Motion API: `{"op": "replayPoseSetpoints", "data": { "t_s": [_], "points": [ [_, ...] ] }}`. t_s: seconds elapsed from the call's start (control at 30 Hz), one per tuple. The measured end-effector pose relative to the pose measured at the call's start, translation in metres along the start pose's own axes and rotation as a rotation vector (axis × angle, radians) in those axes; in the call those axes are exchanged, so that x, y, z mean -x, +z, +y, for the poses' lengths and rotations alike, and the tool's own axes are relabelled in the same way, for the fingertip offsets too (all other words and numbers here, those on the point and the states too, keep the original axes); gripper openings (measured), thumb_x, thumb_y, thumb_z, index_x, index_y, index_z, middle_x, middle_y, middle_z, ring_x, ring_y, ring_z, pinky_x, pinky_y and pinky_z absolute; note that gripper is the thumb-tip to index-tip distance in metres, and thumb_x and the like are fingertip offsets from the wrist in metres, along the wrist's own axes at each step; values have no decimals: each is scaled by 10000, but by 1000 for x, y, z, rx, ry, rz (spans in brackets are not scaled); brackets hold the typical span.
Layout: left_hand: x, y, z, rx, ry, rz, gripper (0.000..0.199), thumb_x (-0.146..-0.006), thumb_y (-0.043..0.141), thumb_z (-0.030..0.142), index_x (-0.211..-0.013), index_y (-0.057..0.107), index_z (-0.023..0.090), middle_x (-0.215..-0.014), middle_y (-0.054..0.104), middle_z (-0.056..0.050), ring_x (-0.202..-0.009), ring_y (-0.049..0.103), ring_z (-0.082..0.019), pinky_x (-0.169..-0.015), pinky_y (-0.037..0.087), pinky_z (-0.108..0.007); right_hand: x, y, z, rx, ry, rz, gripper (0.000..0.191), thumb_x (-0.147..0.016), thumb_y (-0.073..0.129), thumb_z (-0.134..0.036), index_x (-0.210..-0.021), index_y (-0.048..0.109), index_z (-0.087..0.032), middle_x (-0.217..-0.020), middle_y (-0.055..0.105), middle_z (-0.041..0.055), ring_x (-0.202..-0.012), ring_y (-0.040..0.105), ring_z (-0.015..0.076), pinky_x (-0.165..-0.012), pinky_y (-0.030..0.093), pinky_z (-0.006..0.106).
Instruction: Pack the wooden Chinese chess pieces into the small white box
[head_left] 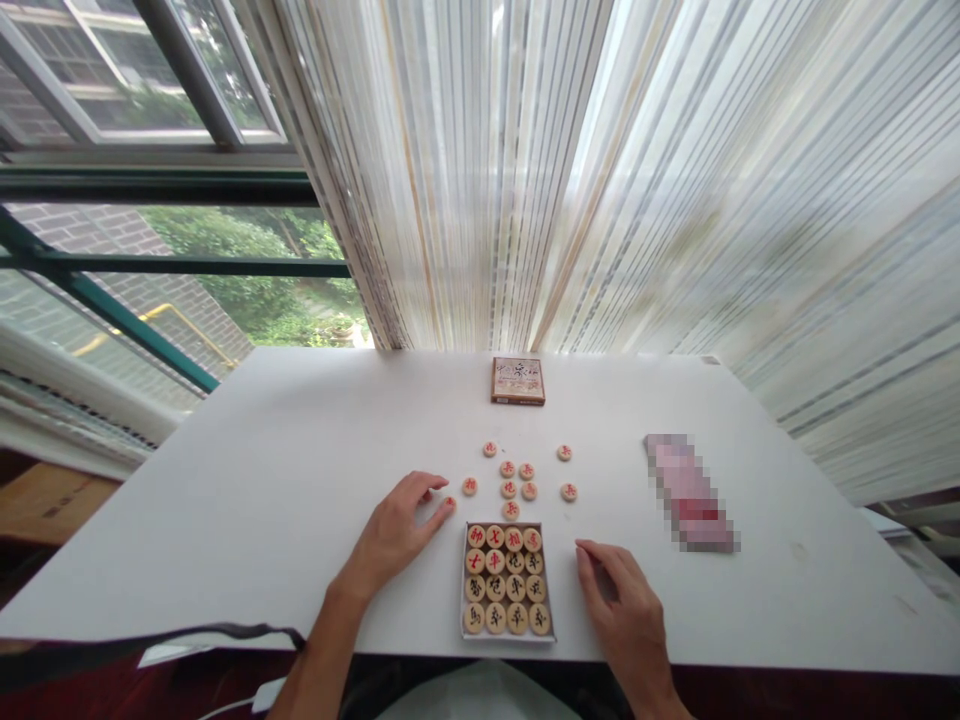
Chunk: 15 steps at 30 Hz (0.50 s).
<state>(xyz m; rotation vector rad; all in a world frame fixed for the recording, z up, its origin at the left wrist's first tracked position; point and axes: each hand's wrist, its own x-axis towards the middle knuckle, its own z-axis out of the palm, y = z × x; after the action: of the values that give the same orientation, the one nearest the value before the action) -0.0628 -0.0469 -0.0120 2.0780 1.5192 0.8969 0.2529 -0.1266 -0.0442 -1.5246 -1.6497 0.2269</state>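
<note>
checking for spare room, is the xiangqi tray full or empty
Full in its visible layer: sixteen xiangqi pieces, in four rows of four, fill the tray. I cannot tell whether more lie beneath.

White tabletop with red-marked discs lying loose.
Carries a shallow, filled tray near the front edge; just beyond it, five of the discs bunched together, two well apart on the right, others toward the left; close to the back edge, a flat patterned box; off to the right, a pixelated pinkish object, lying aslant.
</note>
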Motion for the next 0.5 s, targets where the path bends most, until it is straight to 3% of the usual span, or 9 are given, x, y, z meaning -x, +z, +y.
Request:
{"op": "replayPoseSetpoints", "data": {
  "t_s": [0.5],
  "points": [
    [-5, 4, -6, -38, 26, -84, 200, -914, 655, 289, -1107, 667, 240, -1080, 706, -45, -930, 687, -202, -867, 595, -357, 2, 0, 2, -18, 31, -28, 165, -1001, 570, -319, -1044, 699, -224, -998, 727, 79, -916, 698, 231, -831, 588, 383]
  ]
}}
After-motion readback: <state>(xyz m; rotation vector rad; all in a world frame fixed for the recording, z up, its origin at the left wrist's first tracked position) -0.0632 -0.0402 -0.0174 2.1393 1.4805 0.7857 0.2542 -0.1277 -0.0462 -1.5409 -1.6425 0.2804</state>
